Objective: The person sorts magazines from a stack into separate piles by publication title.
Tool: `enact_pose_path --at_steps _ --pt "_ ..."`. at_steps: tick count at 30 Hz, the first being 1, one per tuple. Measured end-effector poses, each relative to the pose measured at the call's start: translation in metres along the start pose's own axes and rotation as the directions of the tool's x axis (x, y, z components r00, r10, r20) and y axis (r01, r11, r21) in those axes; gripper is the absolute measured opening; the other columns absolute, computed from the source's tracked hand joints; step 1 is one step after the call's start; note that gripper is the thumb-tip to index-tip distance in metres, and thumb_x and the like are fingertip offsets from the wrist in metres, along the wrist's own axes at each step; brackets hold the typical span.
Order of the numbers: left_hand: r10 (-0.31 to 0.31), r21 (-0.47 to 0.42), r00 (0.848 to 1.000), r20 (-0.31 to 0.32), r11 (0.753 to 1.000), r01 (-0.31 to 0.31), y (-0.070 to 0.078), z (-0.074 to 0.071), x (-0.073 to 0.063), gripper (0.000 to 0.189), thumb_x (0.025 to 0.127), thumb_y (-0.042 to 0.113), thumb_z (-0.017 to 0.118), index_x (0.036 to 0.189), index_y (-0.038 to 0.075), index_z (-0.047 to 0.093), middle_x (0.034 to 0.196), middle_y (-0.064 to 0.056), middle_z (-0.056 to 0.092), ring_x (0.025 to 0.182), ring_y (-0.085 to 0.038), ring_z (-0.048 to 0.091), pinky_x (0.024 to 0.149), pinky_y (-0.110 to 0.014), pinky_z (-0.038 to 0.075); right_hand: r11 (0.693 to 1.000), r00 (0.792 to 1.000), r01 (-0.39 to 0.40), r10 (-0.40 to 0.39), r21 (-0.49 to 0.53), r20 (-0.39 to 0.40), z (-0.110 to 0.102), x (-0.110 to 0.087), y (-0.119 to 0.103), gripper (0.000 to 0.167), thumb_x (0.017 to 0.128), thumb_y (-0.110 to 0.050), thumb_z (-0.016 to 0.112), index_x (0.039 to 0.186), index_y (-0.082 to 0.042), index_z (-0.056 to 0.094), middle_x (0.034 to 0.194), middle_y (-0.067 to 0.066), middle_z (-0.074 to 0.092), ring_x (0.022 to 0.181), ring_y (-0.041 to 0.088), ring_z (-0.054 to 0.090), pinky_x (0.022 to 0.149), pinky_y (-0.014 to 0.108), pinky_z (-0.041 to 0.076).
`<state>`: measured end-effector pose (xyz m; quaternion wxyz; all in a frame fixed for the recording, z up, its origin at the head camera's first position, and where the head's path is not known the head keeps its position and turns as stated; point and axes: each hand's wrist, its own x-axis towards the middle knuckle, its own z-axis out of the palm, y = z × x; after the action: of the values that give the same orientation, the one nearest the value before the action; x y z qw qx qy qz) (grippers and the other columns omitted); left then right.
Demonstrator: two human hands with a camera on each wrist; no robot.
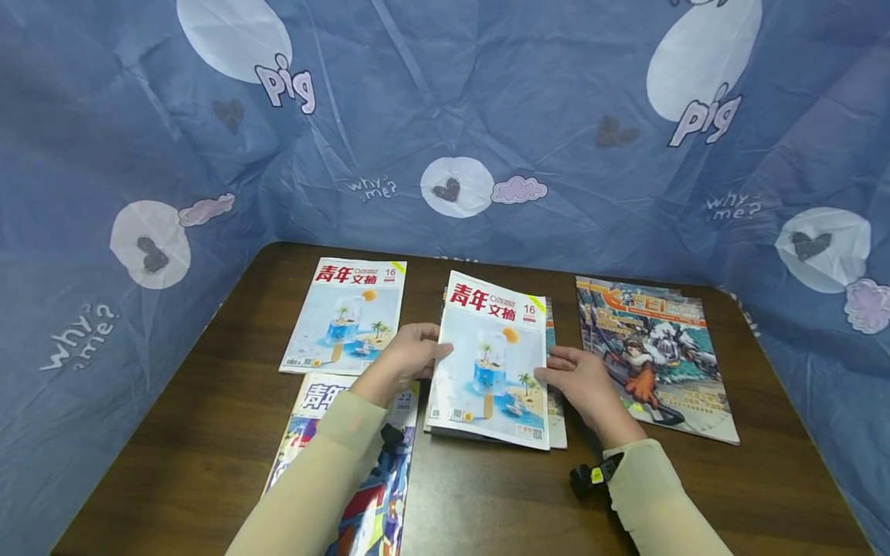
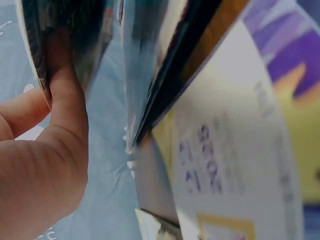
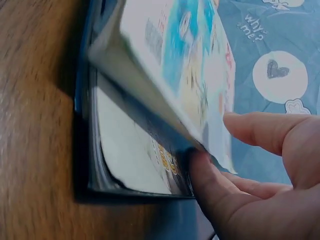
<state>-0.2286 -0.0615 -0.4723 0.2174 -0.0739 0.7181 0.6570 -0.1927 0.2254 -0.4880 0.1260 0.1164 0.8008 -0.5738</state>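
Observation:
A magazine with red title lettering and a popsicle-shaped beach picture is held over a small stack of other magazines. My left hand pinches its left edge, thumb on the cover and fingers behind, as the left wrist view shows at the magazine edge. On the opposite side my right hand pinches the right edge. In the right wrist view the thumb lies on the cover side, and the magazine tilts up from the stack beneath.
A matching magazine lies at the back left of the brown table. Nearer, a colourful magazine is partly hidden by the left sleeve. Overlapping comic magazines lie at the right. A blue printed cloth hangs around the table.

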Motion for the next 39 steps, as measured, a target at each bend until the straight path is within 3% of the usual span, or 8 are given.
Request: enact_pose_path --at_steps 5,11,17,23,30,39 --pt "0.014 0.039 1.000 -0.012 0.999 -0.014 0.001 -0.002 -0.004 0.017 0.099 0.006 0.065 0.115 -0.001 0.067 0.097 -0.013 0.072 0.079 -0.024 0.071 0.066 -0.035 0.059 0.997 0.997 -0.042 0.037 0.062 0.068 -0.001 -0.002 -0.002 0.068 0.093 -0.016 0.076 0.149 0.006 0.043 0.132 0.026 0.059 0.114 0.031 0.062 0.094 0.041 0.053" --pt "0.037 0.075 0.998 -0.046 0.997 -0.034 0.001 -0.007 -0.007 0.016 0.100 0.005 0.063 0.114 -0.002 0.067 0.097 -0.014 0.071 0.080 -0.025 0.071 0.067 -0.038 0.060 0.998 0.997 -0.032 0.028 0.054 0.078 0.003 -0.002 -0.008 0.069 0.093 -0.019 0.076 0.147 0.008 0.043 0.137 0.027 0.055 0.119 0.033 0.059 0.096 0.043 0.051" --pt "0.029 0.121 0.996 -0.081 0.992 -0.019 0.003 -0.018 -0.012 0.019 0.100 0.007 0.063 0.117 -0.001 0.066 0.098 -0.014 0.070 0.082 -0.026 0.070 0.068 -0.038 0.059 0.996 0.996 -0.017 0.009 0.084 0.091 0.012 0.000 -0.013 0.065 0.093 -0.015 0.076 0.144 0.009 0.045 0.128 0.024 0.060 0.110 0.029 0.064 0.091 0.039 0.055" --pt "0.040 0.151 0.994 -0.105 0.988 -0.024 0.004 -0.031 -0.014 0.019 0.099 0.005 0.063 0.116 -0.004 0.066 0.101 -0.015 0.069 0.084 -0.026 0.069 0.070 -0.037 0.059 0.996 0.998 0.009 -0.015 0.085 0.068 0.024 0.003 -0.024 0.055 0.092 -0.013 0.077 0.138 0.007 0.054 0.118 0.019 0.066 0.101 0.025 0.067 0.086 0.037 0.056" --pt "0.049 0.209 0.986 -0.161 0.978 -0.014 0.008 -0.051 -0.018 0.019 0.100 0.008 0.063 0.115 -0.003 0.067 0.101 -0.015 0.069 0.083 -0.024 0.067 0.067 -0.034 0.056 0.998 0.998 0.043 -0.045 0.053 0.045 0.044 0.007 -0.040 0.046 0.091 -0.013 0.078 0.131 0.004 0.062 0.117 0.018 0.068 0.102 0.028 0.067 0.088 0.044 0.056" --pt "0.043 0.219 0.978 -0.203 0.976 0.002 0.009 -0.080 -0.015 0.021 0.099 0.006 0.063 0.115 -0.007 0.067 0.104 -0.018 0.068 0.084 -0.025 0.067 0.068 -0.034 0.056 0.994 0.994 0.074 -0.080 0.081 0.075 0.068 0.013 -0.057 0.043 0.091 -0.011 0.078 0.130 0.001 0.063 0.115 0.016 0.068 0.100 0.027 0.067 0.087 0.048 0.055"
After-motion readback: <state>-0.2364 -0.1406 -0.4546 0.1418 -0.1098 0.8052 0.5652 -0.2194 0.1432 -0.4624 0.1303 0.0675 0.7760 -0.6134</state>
